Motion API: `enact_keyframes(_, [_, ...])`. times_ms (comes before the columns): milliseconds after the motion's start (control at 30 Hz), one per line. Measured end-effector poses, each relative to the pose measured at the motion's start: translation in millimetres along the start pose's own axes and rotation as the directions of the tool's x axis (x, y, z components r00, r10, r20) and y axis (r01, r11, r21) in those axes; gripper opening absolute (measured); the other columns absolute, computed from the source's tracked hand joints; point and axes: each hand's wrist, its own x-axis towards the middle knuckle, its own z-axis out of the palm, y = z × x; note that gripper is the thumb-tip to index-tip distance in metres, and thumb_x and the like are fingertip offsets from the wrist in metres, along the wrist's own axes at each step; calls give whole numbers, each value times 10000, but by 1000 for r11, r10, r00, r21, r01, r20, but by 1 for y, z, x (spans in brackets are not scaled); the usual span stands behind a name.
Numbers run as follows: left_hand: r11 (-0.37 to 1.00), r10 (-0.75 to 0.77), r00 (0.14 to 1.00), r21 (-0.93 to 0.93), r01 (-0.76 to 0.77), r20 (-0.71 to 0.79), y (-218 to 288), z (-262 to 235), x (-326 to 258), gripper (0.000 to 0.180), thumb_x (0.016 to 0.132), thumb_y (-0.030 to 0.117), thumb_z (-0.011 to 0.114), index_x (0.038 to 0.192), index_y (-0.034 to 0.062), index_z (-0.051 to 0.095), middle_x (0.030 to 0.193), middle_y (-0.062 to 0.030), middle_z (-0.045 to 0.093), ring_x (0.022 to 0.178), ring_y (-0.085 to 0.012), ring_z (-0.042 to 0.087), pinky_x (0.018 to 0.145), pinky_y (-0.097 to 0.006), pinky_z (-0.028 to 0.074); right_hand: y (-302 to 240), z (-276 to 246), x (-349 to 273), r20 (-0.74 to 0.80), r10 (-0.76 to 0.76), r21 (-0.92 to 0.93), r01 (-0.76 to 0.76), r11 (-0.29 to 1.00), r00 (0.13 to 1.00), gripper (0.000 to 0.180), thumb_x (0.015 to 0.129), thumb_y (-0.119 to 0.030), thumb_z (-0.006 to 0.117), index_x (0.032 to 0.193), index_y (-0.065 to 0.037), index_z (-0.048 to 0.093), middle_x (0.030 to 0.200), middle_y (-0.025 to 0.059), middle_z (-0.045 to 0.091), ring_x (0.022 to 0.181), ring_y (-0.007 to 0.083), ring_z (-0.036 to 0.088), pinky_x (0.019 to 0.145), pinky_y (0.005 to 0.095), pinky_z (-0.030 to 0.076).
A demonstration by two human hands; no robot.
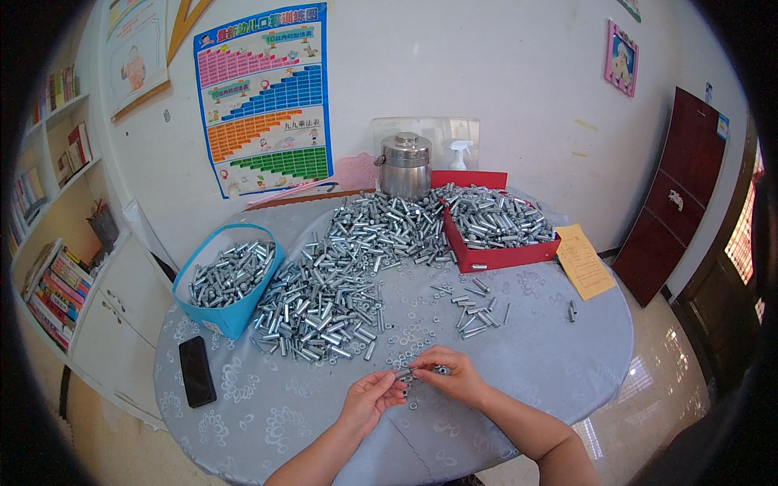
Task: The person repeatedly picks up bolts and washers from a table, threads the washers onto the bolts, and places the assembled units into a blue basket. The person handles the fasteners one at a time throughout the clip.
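Fingers (pixel 382 384) of the left hand (pixel 367 404) and right hand (pixel 458 378) pinch a small metal piece (pixel 403 374) between them above the surface (pixel 296 441), seemingly to steady it; loose rings (pixel 403 355) lie beyond, likely for easy reach.

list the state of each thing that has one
Left hand: pinching small metal part
Right hand: fingertips closed on same part
Blue bin: open, filled
Red box: open, heaped
Steel canister: upright, lid on
Spray bottle: upright
Phone: flat, screen dark
Cabinet doors: shut
Loose metal parts: heaped, some scattered
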Motion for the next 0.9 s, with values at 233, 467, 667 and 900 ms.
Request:
enact_keyframes(233, [997, 13, 1000, 75, -11, -21, 1, 3, -1, 218, 872, 133, 532, 1019, -25, 563, 877, -145, 624, 690, -149, 602, 655, -295, 537, 2, 0, -1, -27, 81, 79, -79, 994, 996, 149, 771, -53, 647, 913, -16, 619, 870, 45, 591, 778, 106, 547, 671, 222, 443])
enact_keyframes(467, [965, 109, 988, 251, -78, -112, 6, 8, -2, 210, 860, 110, 543, 1019, -26, 562, 856, -131, 621, 653, -126, 574, 619, -292, 535, 1, 1, -1, -54, 144, 109, -137, 985, 988, 132, 784, -59, 638, 907, -16, 615, 872, 37, 598, 768, 88, 545, 667, 212, 440])
enact_keyframes(667, [975, 202, 961, 136, -178, -191, 15, 1, -1, 191, 849, 74, 551, 1000, -42, 573, 864, -140, 609, 661, -135, 572, 644, -312, 537, -7, -11, -1, 302, 139, -246, -64, 967, 943, 194, 767, -197, 652, 913, -72, 629, 842, 31, 603, 766, 144, 560, 646, 272, 452])
enact_keyframes(900, [978, 180, 968, 142, -156, -177, 17, 6, -3, 195, 850, 67, 546, 1012, -41, 569, 867, -137, 607, 658, -131, 571, 647, -311, 538, 3, -10, -2, 561, 11, -388, 251, 887, 827, 224, 758, -261, 646, 918, -103, 646, 854, 29, 608, 824, 173, 566, 680, 294, 463])
